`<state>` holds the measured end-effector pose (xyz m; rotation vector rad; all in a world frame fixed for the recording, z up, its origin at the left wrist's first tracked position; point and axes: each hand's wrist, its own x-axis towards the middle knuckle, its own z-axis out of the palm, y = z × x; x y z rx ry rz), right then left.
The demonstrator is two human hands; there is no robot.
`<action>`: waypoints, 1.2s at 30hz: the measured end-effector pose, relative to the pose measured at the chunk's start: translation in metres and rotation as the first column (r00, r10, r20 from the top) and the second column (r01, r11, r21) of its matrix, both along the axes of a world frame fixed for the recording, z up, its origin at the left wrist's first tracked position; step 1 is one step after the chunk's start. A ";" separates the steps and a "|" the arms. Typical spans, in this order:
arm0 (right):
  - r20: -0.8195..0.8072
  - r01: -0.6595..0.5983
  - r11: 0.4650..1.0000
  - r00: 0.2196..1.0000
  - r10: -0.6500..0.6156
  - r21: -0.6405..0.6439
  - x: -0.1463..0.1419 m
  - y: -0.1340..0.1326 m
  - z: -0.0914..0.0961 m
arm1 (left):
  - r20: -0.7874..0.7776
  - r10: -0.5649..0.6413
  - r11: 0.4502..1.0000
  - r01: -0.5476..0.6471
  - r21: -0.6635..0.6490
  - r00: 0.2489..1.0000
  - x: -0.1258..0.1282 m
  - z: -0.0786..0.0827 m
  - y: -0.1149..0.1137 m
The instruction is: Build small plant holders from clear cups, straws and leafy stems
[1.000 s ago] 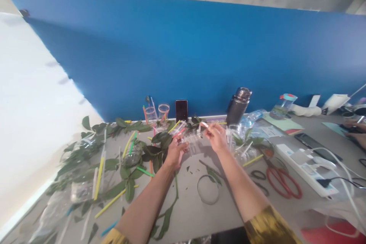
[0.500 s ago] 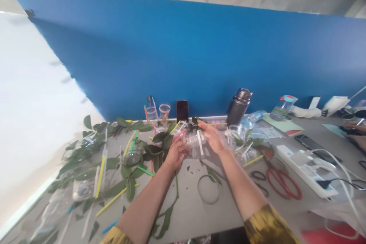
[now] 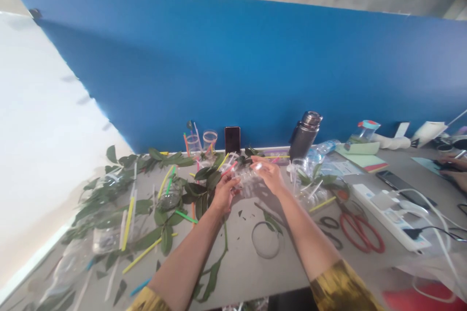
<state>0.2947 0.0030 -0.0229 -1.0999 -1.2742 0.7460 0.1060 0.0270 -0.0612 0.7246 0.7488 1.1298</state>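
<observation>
My left hand (image 3: pixel 225 193) is closed around the near left end of a clear plastic bottle (image 3: pixel 248 181) that lies sideways above the table. The fingers of my right hand (image 3: pixel 270 175) pinch a small white piece (image 3: pixel 259 166), perhaps a straw end, at the bottle's right side. A red straw (image 3: pixel 229 169) slants up beside my left fingertips. Left of that hand lies a dark green leafy sprig (image 3: pixel 204 192). Below the bottle, a clear ring (image 3: pixel 266 240) rests on the table near a cut leaf (image 3: pixel 273 222).
Leaves, straws and clear bottles cover the left side. A phone (image 3: pixel 232 140) and a dark thermos (image 3: pixel 305 135) stand by the blue partition (image 3: pixel 233 68). Red-handled scissors (image 3: pixel 361 231) and a white power strip (image 3: pixel 390 218) lie right. Another person's hand (image 3: pixel 454 167) shows far right.
The long white strip that hung across the bottle now shows only as a small bright piece at my right fingertips. My right fingers have closed in, while my left hand stays on the bottle.
</observation>
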 end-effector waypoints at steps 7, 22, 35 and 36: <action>-0.319 0.215 0.960 0.910 -0.264 -0.182 0.011 0.015 -0.013 | 0.146 -0.158 0.987 0.157 0.018 0.977 -0.002 0.006 -0.001; 0.364 0.448 0.861 0.864 -0.348 -0.241 0.039 0.026 -0.035 | 0.385 -0.062 0.972 0.144 -0.188 0.921 -0.008 0.017 0.004; 0.459 0.674 0.739 0.652 -0.603 0.014 0.028 0.011 -0.019 | 0.196 -0.219 0.962 0.246 -0.123 0.956 0.000 0.006 0.004; 0.380 0.660 0.748 0.675 -0.632 0.073 0.028 0.011 -0.017 | 0.175 -0.259 0.954 0.280 -0.105 0.950 0.001 0.003 0.003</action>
